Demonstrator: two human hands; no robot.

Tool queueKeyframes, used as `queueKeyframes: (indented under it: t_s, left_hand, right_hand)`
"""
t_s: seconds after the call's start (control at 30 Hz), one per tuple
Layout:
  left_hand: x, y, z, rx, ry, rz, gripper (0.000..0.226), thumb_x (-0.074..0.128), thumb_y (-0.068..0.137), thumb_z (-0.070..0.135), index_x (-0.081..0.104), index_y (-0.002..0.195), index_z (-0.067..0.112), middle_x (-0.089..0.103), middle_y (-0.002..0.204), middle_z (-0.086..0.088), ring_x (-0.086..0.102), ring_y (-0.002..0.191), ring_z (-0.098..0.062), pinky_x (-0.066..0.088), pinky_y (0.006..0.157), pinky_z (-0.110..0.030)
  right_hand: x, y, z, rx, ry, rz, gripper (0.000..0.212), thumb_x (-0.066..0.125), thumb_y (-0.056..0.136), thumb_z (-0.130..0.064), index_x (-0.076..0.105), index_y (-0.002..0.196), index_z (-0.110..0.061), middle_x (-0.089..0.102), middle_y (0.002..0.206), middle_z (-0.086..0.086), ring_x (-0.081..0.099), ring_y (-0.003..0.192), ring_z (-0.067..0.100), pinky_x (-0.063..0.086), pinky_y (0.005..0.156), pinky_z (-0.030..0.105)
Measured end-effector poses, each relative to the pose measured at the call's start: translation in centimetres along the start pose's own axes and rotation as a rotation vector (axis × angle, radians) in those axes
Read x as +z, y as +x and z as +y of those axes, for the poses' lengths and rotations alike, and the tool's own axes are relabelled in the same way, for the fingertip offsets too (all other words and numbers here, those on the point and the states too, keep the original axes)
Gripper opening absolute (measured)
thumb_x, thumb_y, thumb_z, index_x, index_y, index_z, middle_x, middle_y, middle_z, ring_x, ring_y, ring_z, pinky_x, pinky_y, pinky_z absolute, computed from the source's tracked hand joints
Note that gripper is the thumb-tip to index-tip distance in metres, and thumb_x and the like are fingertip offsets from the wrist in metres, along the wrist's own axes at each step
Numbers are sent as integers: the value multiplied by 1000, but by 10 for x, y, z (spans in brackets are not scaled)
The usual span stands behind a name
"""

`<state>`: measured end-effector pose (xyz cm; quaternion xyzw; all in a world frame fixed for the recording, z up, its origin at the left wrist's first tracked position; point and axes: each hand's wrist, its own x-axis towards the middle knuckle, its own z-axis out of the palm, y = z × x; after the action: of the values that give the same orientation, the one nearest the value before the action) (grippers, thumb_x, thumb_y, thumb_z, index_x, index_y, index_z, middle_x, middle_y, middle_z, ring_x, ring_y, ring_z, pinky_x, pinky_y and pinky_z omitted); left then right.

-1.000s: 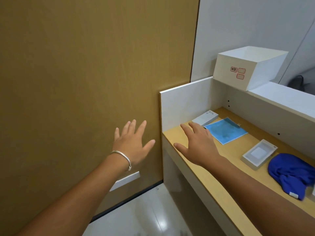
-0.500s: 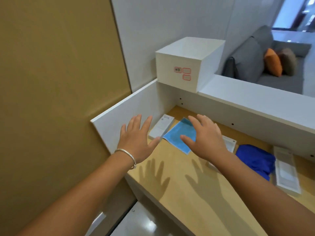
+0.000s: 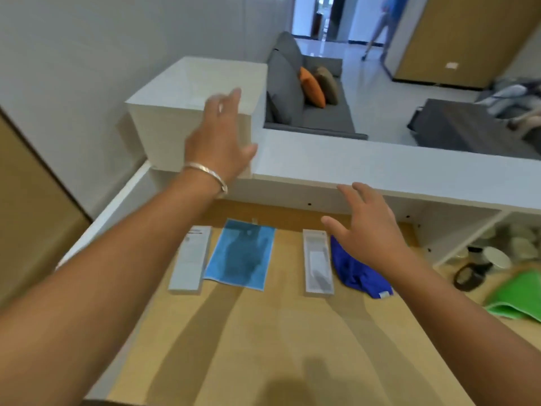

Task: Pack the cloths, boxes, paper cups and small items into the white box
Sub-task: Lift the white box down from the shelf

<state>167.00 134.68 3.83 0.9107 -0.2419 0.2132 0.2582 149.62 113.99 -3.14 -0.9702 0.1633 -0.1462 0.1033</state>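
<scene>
Left hand [image 3: 218, 136], fingers wide, reaches for the white box [image 3: 187, 109] to bring it down; right hand [image 3: 369, 227] hovers, fingers wide too.

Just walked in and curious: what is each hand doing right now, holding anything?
Left hand: open, fingers spread, in front of the white box, holding nothing.
Right hand: open, fingers spread, above the dark blue cloth, holding nothing.

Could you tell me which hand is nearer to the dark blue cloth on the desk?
The right hand. It hovers open just above the dark blue cloth's far end. The left hand is up by the white box on the shelf, well away.
</scene>
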Motion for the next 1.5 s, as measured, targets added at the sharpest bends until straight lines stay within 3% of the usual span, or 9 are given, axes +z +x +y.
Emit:
queueKeyframes:
  t_s: [0.1, 0.23, 0.53, 0.63, 0.77, 1.07, 1.23, 1.4, 1.5]
  left_hand:
    - [10, 38, 0, -30, 131, -148, 80, 61, 80, 57, 32, 143, 16, 41, 143, -13, 51, 118, -37, 45, 92, -48]
    - [17, 53, -2, -14, 251, -168, 59, 54, 83, 60, 61, 106, 7, 64, 104, -18, 59, 95, -39, 45, 72, -41]
    - [-33, -27, -34, 96, 126, -67, 54, 71, 76, 49, 40, 54, 11, 44, 60, -9, 42, 54, -29, 29, 52, -32]
    - [-50, -66, -34, 165, 69, -96, 50, 73, 75, 45, 47, 57, 6, 52, 73, -12, 50, 68, -33, 40, 58, -38]
    - [-64, -120, -27, 134, 12, -54, 32, 78, 73, 34, 57, 73, 9, 56, 125, -18, 51, 115, -34, 39, 96, -40]
    - [-62, -244, -13, 169, -178, -38, 32, 77, 69, 23, 54, 63, 1, 53, 124, -3, 53, 107, -12, 49, 80, -21]
    - [-26, -311, 0, 177, -253, -206, 31, 79, 68, 21, 54, 62, 3, 55, 127, -3, 58, 107, -16, 53, 70, -29]
    - [19, -372, -2, 144, -325, -373, 46, 72, 75, 45, 53, 62, 6, 54, 128, -5, 56, 109, -11, 56, 74, -31]
    - [39, -392, -6, 127, -301, -451, 31, 80, 72, 26, 54, 63, 10, 52, 130, 0, 55, 107, -9, 57, 78, -33]
  right_hand:
    - [-4, -12, 14, 78, -31, 25, 72, 51, 85, -59, 28, 146, -27, 30, 151, 6, 22, 140, 23, 24, 113, 46]
    - [-5, -30, 31, 171, -50, 45, 71, 53, 85, -58, 32, 145, -26, 32, 150, 4, 23, 140, 21, 24, 113, 45]
    - [-15, -48, 49, 132, -34, 72, 70, 54, 85, -57, 31, 144, -27, 32, 150, 4, 23, 140, 22, 25, 111, 47]
    - [-23, -55, 54, 73, 11, 96, 75, 56, 83, -58, 28, 145, -28, 30, 150, 3, 23, 139, 21, 25, 112, 47]
    - [-38, -69, 67, 10, 121, 120, 89, 65, 77, -58, 17, 146, -32, 22, 154, 1, 19, 141, 19, 30, 111, 47]
    - [-50, -127, 95, -17, 519, -203, 131, 73, 40, -74, 3, 146, -45, 20, 155, -15, 30, 138, 10, 39, 106, 47]
    - [-23, -182, 108, -120, 680, -329, 100, 83, 55, -54, 24, 135, -60, 44, 126, -38, 44, 115, -14, 50, 88, 29]
    - [23, -245, 137, -40, 739, -437, 97, 82, 63, -41, 23, 137, -60, 44, 129, -39, 43, 116, -16, 47, 84, 21]
    - [42, -268, 150, 5, 729, -464, 98, 81, 64, -38, 22, 139, -58, 45, 129, -37, 45, 115, -14, 48, 83, 23]
